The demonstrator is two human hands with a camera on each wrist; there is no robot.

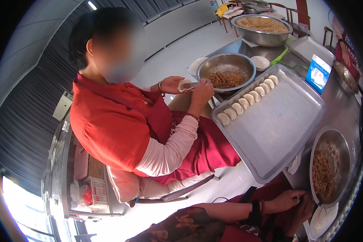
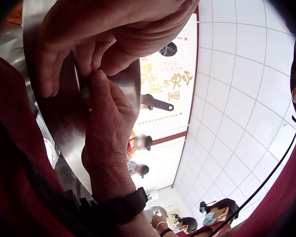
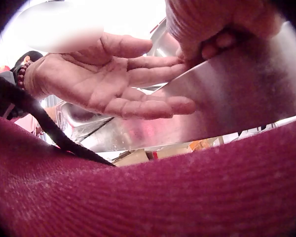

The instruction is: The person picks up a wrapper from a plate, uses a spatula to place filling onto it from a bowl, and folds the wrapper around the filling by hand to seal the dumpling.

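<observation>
Steel bowl (image 1: 343,161) lies at one o'clock, right hand (image 2: 108,131) nearer; left hand (image 3: 101,86) extends fingers; right's grip, cannot tell.

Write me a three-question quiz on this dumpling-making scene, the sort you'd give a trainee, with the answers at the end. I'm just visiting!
1. True or false: the dumplings lie in a row along one edge of the tray.
2. Which of these does the person in red have in one hand: (A) a phone, (B) a pale wrapper, (C) a cup?
3. What lies in the metal bowl nearest the camera wearer's right hand?

Key:
1. True.
2. B.
3. A brown, crumbly mixture.
</observation>
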